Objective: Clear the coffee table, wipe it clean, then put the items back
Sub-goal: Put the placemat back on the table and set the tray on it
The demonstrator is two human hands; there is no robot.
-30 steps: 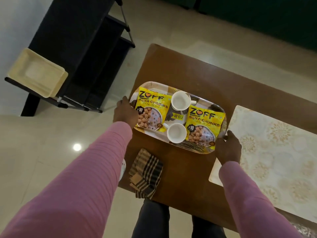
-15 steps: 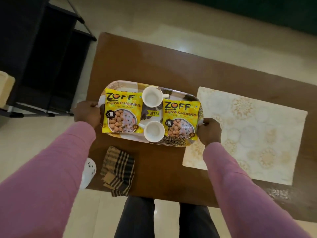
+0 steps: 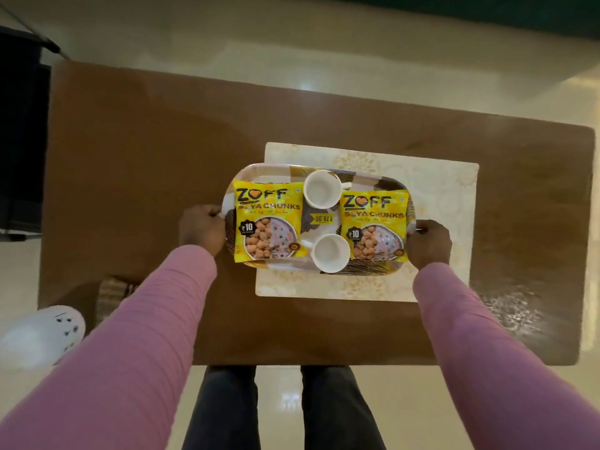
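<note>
Head view: tray (image 3: 367, 177) now over the placemat (image 3: 438, 190), left hand (image 3: 201, 230) and right hand (image 3: 428, 243) each gripping an end.
A second ago it hung at the coffee table's (image 3: 146, 157) 9 o'clock end; now it is nearer 3 o'clock, so I judge the putting-back nearly done. Cloth (image 3: 110, 293) lies at 8 o'clock.

**Room Surroundings**

Floor (image 3: 227, 37): glossy cream tiles, visible beyond the far edge of the counter and below its near edge.
Light: small bright reflections (image 3: 306, 87) on the tiles, one past the far edge and one near the bottom of the view.
Counter (image 3: 146, 164): rectangular, brown wood, rounded corners, faint sheen.
Left edge: black shelf unit (image 3: 19, 141), just beside the counter.
Top right: dark green surface (image 3: 470, 11), identity unclear.
</note>
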